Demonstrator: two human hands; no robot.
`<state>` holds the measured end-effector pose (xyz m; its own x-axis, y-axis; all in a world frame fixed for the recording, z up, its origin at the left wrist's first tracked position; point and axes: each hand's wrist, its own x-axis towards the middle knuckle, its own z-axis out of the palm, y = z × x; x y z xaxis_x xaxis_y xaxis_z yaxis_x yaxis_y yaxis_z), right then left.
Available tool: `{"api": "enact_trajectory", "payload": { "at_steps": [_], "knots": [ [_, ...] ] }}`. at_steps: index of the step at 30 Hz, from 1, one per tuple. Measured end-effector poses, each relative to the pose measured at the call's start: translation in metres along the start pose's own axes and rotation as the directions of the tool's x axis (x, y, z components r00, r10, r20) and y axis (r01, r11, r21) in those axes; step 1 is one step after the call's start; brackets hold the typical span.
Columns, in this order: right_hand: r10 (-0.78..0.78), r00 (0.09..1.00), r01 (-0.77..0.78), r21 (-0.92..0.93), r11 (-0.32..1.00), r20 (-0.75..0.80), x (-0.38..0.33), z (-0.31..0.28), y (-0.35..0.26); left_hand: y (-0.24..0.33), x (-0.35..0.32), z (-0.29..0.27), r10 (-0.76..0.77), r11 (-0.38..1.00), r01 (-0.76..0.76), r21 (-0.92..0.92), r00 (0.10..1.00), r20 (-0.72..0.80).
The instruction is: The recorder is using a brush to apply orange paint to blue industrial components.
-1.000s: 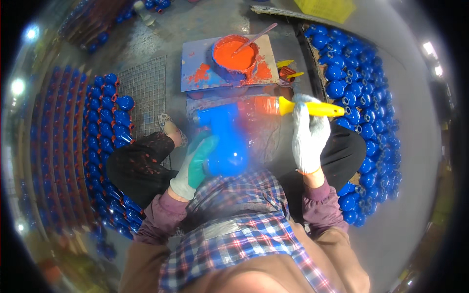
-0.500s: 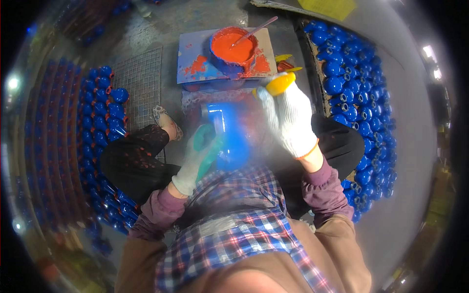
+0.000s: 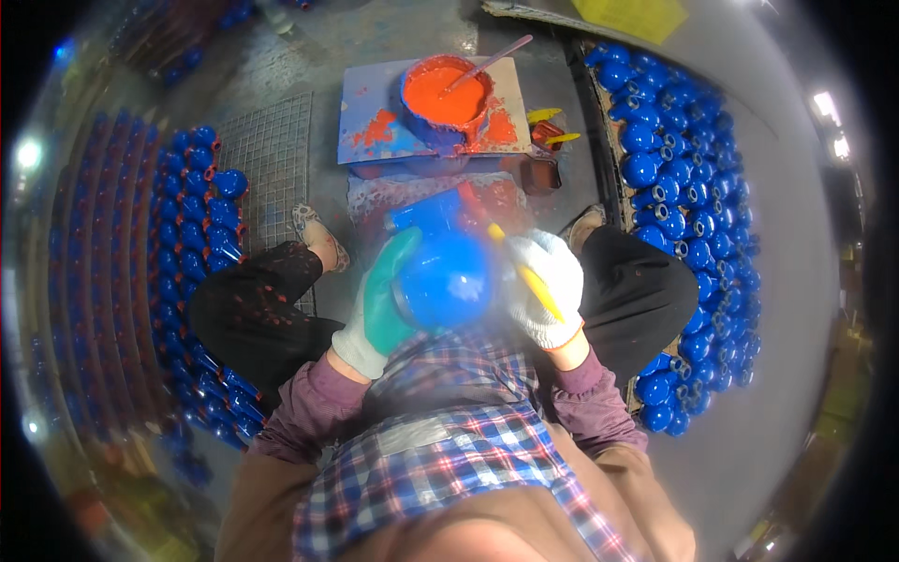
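Observation:
My left hand [image 3: 379, 304], in a white glove with a green palm, grips a round blue-painted part [image 3: 445, 279] close to my chest. My right hand [image 3: 543, 281], in a white glove, holds a yellow-handled brush [image 3: 524, 272] with an orange tip against the top of the blue part. The part and both hands are blurred. Beyond them a bowl of orange paint [image 3: 448, 94] with a stir stick stands on a blue paint-smeared board [image 3: 375, 131].
Rows of blue painted parts [image 3: 670, 187] lie along the right, and more blue parts [image 3: 201, 225] at the left. A wire mesh sheet [image 3: 272, 155] lies on the concrete floor. Two spare yellow brushes [image 3: 548, 126] rest beside the board. My knees in dark trousers flank the work.
My right hand has brought the brush in from the right to the blue part. The blue part has been lifted nearer to my chest and turned in my left hand.

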<state>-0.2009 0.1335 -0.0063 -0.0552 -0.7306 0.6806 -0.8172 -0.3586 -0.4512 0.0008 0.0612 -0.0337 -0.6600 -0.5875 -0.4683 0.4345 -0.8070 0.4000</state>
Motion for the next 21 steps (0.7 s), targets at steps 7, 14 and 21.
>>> {"api": "enact_trajectory", "payload": {
  "at_steps": [7, 14, 21],
  "knots": [
    [-0.058, 0.996, 0.057, 0.019, 0.998, 0.069, -0.007, -0.006, 0.007, -0.010, 0.004, -0.012, 0.062, 0.988, -0.072, -0.140, 0.995, -0.073],
    [-0.044, 0.996, 0.044, 0.003, 0.999, 0.074, -0.016, -0.008, 0.017, 0.000, -0.005, -0.018, 0.081, 0.914, -0.068, 0.400, 0.997, -0.014],
    [0.267, 0.935, -0.213, 0.232, 0.949, -0.233, -0.016, -0.003, 0.017, 0.010, -0.010, -0.036, 0.016, 0.900, 0.111, -0.422, 0.958, 0.287]
  ]
}}
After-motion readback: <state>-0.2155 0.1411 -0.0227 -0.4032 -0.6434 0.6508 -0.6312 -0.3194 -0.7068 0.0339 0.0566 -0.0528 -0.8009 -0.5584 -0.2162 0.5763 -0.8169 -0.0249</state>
